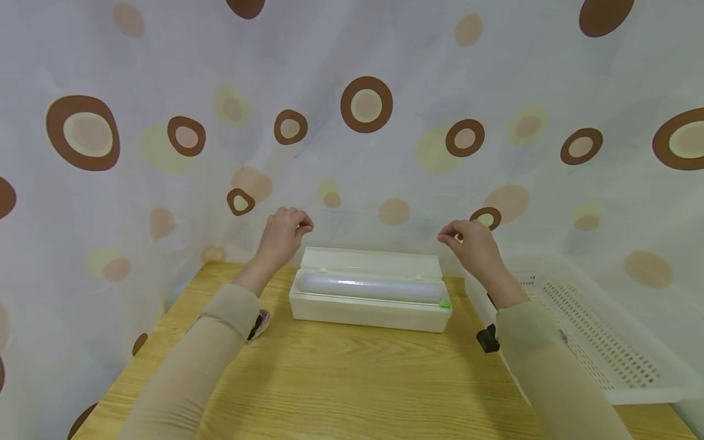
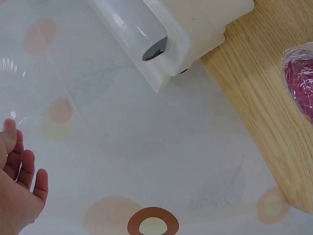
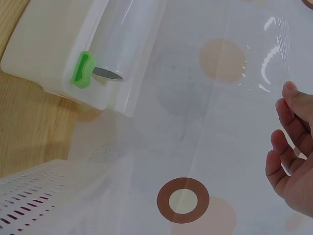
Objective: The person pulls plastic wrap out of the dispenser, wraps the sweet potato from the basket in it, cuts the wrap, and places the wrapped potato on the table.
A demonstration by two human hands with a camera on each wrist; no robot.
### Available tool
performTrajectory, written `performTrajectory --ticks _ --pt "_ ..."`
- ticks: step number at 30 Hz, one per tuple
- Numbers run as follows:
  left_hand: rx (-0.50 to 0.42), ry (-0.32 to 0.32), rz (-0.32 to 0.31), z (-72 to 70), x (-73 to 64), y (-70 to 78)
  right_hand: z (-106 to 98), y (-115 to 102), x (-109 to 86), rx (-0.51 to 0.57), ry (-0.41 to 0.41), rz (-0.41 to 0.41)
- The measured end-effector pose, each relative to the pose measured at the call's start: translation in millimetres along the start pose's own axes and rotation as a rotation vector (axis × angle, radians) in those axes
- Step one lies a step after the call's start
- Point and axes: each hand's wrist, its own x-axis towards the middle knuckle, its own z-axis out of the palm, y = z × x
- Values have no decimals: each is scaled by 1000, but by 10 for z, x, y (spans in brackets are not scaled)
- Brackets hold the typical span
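My left hand (image 1: 283,231) and right hand (image 1: 472,244) are raised on either side, above a white cling film dispenser box (image 1: 368,315) with its lid (image 1: 371,261) tipped back. Inside lies a roll of cling film (image 1: 368,288). A bright green slide cutter (image 1: 444,304) sits at the box's right end. Thumb and fingertips of each hand pinch a clear sheet of cling film, stretched between them. Its glints show beside the left fingers as cling film (image 2: 12,68) in the left wrist view, and by the right fingertips as cling film (image 3: 274,58) in the right wrist view.
A white perforated plastic basket (image 1: 654,391) stands on the right of the wooden table (image 1: 352,379). Something purplish-red in clear wrap (image 2: 301,85) lies on the left, partly behind my sleeve in the head view. A dotted curtain (image 1: 330,49) hangs close behind the box.
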Motion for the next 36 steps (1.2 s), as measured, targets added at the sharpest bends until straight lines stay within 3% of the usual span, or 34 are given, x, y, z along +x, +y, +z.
performTrajectory --ticks 23,36 --pt "16 13 49 -77 102 21 -164 -38 57 -31 -12 9" --pt "16 14 38 -113 120 36 -171 -54 103 -36 5 20"
